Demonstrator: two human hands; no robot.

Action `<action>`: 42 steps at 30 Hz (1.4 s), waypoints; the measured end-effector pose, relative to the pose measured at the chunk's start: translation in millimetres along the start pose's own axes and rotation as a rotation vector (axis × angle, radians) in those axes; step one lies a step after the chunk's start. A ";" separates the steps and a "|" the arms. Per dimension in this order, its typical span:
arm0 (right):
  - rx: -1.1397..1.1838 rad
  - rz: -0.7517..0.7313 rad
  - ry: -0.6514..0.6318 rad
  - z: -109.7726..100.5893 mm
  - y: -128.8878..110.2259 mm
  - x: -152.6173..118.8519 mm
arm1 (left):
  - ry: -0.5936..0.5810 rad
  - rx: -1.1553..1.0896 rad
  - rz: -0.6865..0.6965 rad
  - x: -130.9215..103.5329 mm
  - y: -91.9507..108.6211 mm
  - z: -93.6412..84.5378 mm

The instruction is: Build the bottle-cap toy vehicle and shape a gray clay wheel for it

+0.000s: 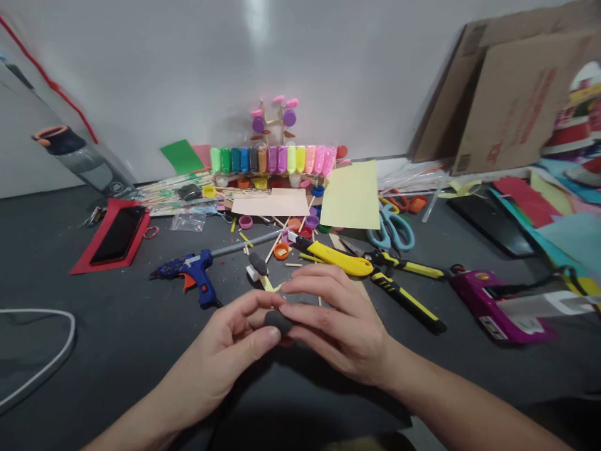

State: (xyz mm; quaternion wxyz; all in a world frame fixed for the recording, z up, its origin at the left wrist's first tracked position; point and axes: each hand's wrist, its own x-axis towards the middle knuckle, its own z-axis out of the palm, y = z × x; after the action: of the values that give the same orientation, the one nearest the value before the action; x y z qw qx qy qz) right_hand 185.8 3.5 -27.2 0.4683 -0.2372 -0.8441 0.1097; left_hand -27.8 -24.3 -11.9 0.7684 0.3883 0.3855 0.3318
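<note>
Between both hands is a small dark grey lump of modelling clay (pixel 278 322), partly covered by fingers. My left hand (pixel 235 332) pinches it, thumb in front. My right hand (pixel 335 316) curls over its right side, fingertips meeting those of the left. Just beyond the fingers lies another dark grey clay piece (pixel 258 262) beside a small white piece (pixel 252 274). A blue glue gun (pixel 201 275) rests left of them. On the right, near my right hand, are a yellow utility knife (pixel 340 258) and black-and-yellow pliers (pixel 406 297).
A row of coloured clay packs (pixel 272 160) stands at the back, before a small stick model (pixel 275 119). Light blue scissors (pixel 392 228), yellow paper (pixel 351 195), a phone (pixel 118 235), a bottle (pixel 84 163), a purple device (pixel 493 307) and cardboard (pixel 511 106) surround the work area.
</note>
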 end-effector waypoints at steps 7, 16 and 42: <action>0.025 0.006 0.023 -2.3 2.3 -2.3 | 0.064 0.057 0.060 3.9 -1.0 3.0; 0.096 0.029 -0.049 -1.1 1.7 -3.8 | 0.075 0.091 0.057 12.4 -2.8 4.5; 0.002 0.015 -0.167 5.7 0.8 -8.4 | 0.109 -0.109 0.057 14.3 -12.4 5.3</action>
State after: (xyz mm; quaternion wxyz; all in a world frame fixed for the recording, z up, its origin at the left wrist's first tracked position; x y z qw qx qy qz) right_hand 185.0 0.1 -36.8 0.3954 -0.2330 -0.8784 0.1334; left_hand -13.8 -20.4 -25.1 0.7566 0.3380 0.3969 0.3948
